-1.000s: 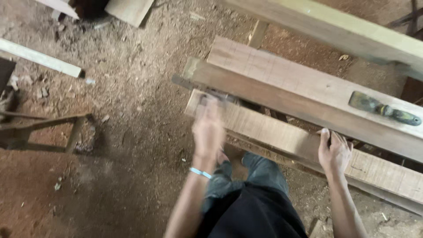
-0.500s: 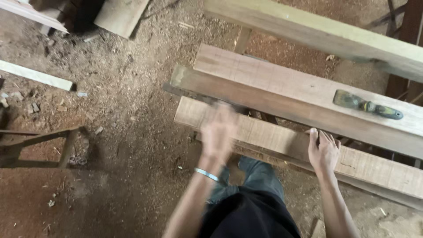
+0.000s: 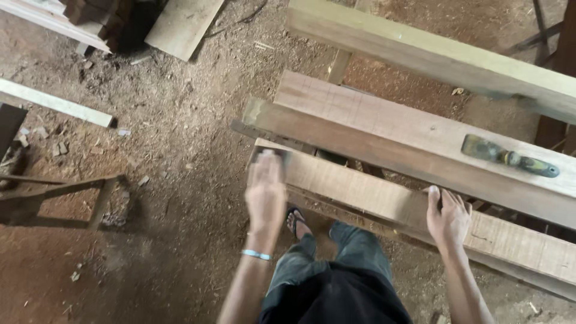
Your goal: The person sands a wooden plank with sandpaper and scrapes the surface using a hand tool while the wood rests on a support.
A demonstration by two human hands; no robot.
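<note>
My left hand (image 3: 266,191), blurred by motion, lies flat on the left end of the near wooden plank (image 3: 366,189). It presses a small grey sanding sheet (image 3: 271,155) under its fingertips. My right hand (image 3: 447,217) grips the near edge of the same plank further right, fingers on top. A wider plank (image 3: 384,123) lies just behind, parallel to it. On that plank's right end rests a putty knife (image 3: 509,157) with a dark handle. A pale blue band (image 3: 256,255) circles my left wrist.
A thick pale beam (image 3: 432,54) runs across the top right. Loose boards (image 3: 183,24) and a long slat (image 3: 57,103) lie on the sawdust-covered dirt floor. A low wooden frame (image 3: 57,195) stands at the left. My foot in a sandal (image 3: 297,222) is under the planks.
My left hand has slid back and forth along the near plank and is now at its left end. My right hand has kept its hold on the plank's edge.
</note>
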